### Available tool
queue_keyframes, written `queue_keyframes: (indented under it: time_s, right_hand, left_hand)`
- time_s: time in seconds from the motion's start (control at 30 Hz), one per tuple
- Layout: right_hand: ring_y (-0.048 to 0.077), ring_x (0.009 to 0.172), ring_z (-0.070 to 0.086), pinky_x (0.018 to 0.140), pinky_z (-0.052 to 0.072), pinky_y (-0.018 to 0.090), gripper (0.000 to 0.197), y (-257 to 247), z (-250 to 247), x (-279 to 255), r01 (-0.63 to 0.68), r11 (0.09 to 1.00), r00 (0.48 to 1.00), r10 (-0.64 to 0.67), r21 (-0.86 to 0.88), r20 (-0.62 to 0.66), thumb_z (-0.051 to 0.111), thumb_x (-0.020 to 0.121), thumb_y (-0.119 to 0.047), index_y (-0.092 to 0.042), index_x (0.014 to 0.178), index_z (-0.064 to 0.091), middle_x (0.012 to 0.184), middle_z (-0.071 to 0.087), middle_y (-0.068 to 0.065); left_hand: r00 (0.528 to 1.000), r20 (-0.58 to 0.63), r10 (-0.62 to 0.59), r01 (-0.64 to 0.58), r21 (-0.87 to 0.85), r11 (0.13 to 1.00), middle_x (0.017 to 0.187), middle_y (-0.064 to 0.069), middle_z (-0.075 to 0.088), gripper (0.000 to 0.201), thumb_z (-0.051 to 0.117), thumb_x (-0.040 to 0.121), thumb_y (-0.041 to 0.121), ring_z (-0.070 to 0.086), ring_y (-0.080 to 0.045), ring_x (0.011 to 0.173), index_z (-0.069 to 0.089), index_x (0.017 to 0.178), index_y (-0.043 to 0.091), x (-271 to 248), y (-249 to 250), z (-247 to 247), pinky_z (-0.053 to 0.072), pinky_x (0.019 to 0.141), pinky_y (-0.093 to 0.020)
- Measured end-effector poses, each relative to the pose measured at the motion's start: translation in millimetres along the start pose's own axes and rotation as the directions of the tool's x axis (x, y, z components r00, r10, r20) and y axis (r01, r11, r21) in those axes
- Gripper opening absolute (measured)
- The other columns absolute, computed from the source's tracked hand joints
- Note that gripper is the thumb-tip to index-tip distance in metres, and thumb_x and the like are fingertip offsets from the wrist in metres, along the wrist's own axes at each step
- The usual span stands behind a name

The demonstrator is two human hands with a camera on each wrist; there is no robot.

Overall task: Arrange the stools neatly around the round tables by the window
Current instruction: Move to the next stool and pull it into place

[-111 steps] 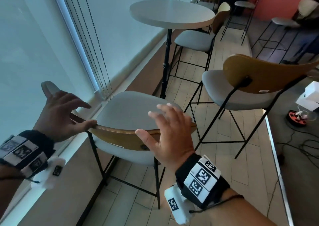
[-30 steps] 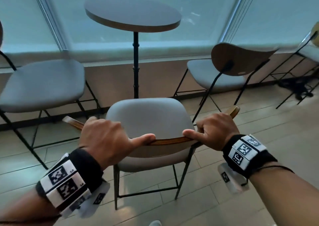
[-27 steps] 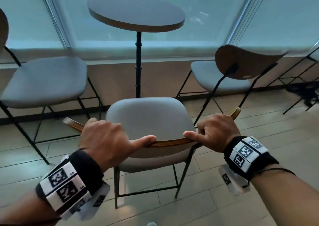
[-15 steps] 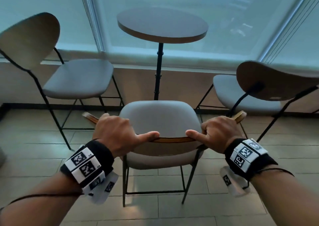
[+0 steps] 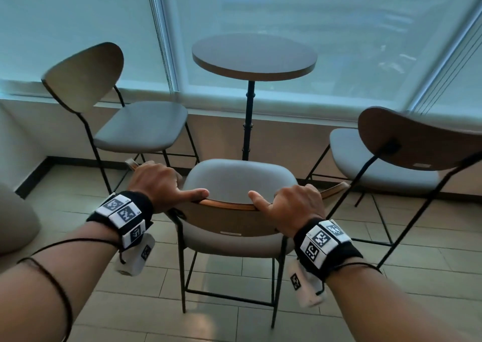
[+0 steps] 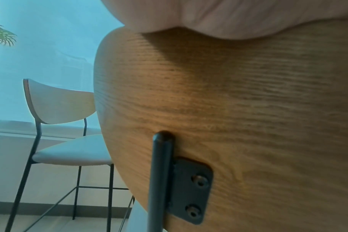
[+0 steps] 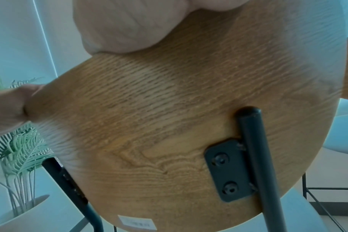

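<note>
A stool (image 5: 238, 182) with a grey seat, black legs and a wooden backrest (image 5: 229, 220) stands in front of me, facing the round table (image 5: 254, 57) by the window. My left hand (image 5: 159, 185) grips the backrest's top edge on the left, and my right hand (image 5: 292, 206) grips it on the right, thumbs along the rim. Both wrist views show the backrest (image 6: 238, 117) (image 7: 159, 125) from behind, close up, with its black brackets. A second stool (image 5: 140, 125) stands left of the table and a third stool (image 5: 383, 159) stands to the right.
Window blinds (image 5: 313, 15) and a low sill run behind the table. A green plant in a white pot (image 7: 20, 157) shows at the left in the right wrist view. A pale rounded object (image 5: 13, 224) sits at the far left edge. Tiled floor (image 5: 234, 323) lies around the stools.
The view has swung right to left, so table and side stools now sit centred. Both hands keep their grip on the backrest and the stool stands squarely before the table.
</note>
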State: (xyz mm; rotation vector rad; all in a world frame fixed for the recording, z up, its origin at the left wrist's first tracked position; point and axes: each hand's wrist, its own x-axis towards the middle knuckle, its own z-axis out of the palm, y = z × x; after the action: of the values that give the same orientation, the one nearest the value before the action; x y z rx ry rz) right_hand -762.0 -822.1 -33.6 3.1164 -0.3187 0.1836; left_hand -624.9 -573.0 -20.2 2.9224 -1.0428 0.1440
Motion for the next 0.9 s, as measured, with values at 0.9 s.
queue_keyframes:
  time_s: [0.9]
  right_hand:
    - [0.015,0.046,0.042,0.065,0.032,0.033,0.084,24,-6,4,0.039,0.999,0.999,-0.038,-0.026,0.039,0.012,0.086,-0.079,-0.016,0.052,0.055,0.047,0.045,-0.003]
  left_hand:
    - [0.999,-0.035,0.035,-0.033,0.043,0.999,0.041,0.004,0.041,0.095,0.001,0.06,0.099,0.039,-0.015,0.041,0.05,0.044,0.02,1,16,8,0.031,0.063,-0.033]
